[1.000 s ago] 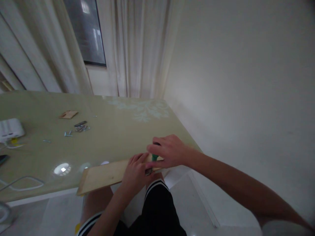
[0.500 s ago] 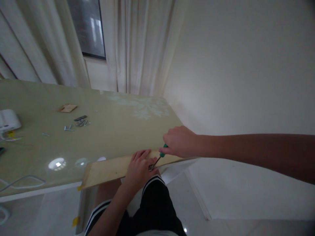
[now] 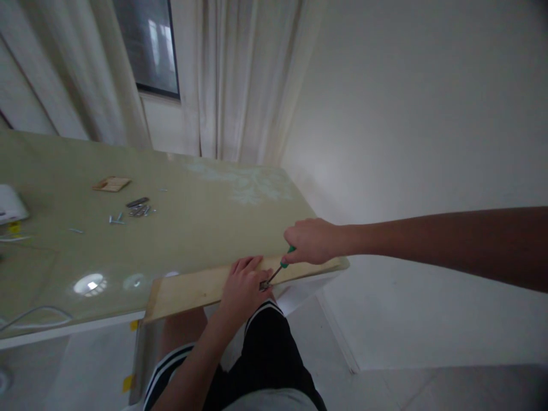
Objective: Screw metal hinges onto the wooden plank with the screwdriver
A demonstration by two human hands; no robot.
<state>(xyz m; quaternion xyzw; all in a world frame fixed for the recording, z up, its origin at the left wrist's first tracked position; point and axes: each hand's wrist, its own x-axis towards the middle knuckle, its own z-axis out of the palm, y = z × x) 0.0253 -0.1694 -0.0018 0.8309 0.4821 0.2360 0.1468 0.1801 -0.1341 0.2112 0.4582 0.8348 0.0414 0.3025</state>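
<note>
My right hand (image 3: 311, 241) is closed around the green handle of a screwdriver (image 3: 284, 263). Its thin shaft slants down to the left, and the tip meets a small metal fitting (image 3: 264, 284) at the front edge of a pale wooden board (image 3: 188, 289). My left hand (image 3: 244, 285) rests on the board, fingers over its top. Thumb and forefinger close in on the fitting from either side and partly cover it. Whether a screw sits under the tip is too small to tell.
The board lies along the front edge of a green-topped table (image 3: 205, 222), its left end jutting past the edge. Farther back are loose screws (image 3: 116, 220), a pile of metal parts (image 3: 139, 209) and a small wooden piece (image 3: 112, 183). A white cable (image 3: 38, 317) lies left; a wall (image 3: 406, 142) stands right.
The view has shifted slightly. My right forearm sits a little higher, and the screwdriver stays at the fitting. My left hand keeps its place on the board.
</note>
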